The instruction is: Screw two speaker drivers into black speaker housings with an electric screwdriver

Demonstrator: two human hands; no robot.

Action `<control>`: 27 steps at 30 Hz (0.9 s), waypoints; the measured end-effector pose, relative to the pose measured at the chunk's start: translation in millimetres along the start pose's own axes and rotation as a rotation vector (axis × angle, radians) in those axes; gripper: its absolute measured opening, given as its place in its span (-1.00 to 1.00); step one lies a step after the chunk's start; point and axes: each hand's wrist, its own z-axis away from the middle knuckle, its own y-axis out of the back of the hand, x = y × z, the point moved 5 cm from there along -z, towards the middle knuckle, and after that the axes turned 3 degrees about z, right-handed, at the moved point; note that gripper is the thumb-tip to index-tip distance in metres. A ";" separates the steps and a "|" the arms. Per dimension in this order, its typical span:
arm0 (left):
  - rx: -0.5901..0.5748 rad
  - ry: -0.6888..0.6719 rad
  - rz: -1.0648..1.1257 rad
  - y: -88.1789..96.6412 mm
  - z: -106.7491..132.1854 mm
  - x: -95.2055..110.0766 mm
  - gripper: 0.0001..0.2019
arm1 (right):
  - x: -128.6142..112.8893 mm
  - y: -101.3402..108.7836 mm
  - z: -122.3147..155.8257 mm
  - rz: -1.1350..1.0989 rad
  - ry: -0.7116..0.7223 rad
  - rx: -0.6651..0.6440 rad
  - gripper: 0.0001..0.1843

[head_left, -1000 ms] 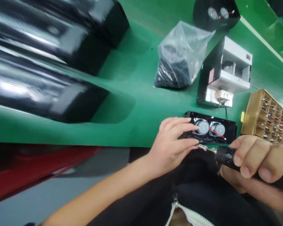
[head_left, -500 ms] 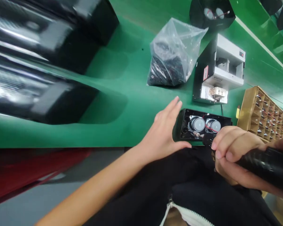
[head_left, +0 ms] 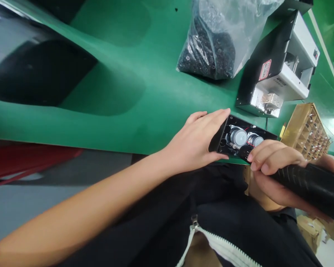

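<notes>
A black speaker housing (head_left: pixel 242 121) lies at the front edge of the green bench, its inside facing up. Two round speaker drivers (head_left: pixel 239 137) sit in it, with a thin red wire between them. My left hand (head_left: pixel 200 142) grips the housing's left end, thumb on the near side and fingers along the far side. A black electric screwdriver (head_left: pixel 308 187) is wrapped in my right hand (head_left: pixel 278 161). Its nose points left into the near side of the housing, by the drivers. The bit's exact contact cannot be made out.
Behind the housing stand a clear bag of small black parts (head_left: pixel 208 52) and a silver-and-black machine (head_left: pixel 283 70). A divided cardboard box (head_left: pixel 297 122) of wired parts is to the right. Large glossy black objects (head_left: pixel 42 70) lie at the left on the green bench (head_left: pixel 128 122).
My left hand, earlier spread open beside the housing, has closed on its left end. The screwdriver stays at the housing in my right hand. The view has shifted, closer to the bench.
</notes>
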 end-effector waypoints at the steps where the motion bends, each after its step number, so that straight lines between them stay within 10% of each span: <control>1: 0.003 -0.001 0.005 0.2 -0.2 0.0 0.31 | 2.1 -0.1 0.1 -0.007 0.013 0.017 -0.70; 15: 0.018 -0.011 0.023 1.7 -0.8 2.3 0.32 | 12.4 5.4 5.0 -0.003 0.025 0.042 -0.66; 20: 0.013 -0.015 0.029 1.1 -1.1 1.8 0.32 | 11.7 0.2 -1.2 -0.059 0.001 -0.135 -0.67; 27: 0.004 0.007 0.024 1.0 -2.2 2.6 0.29 | 7.6 -0.1 6.7 -0.040 -0.002 0.024 -0.67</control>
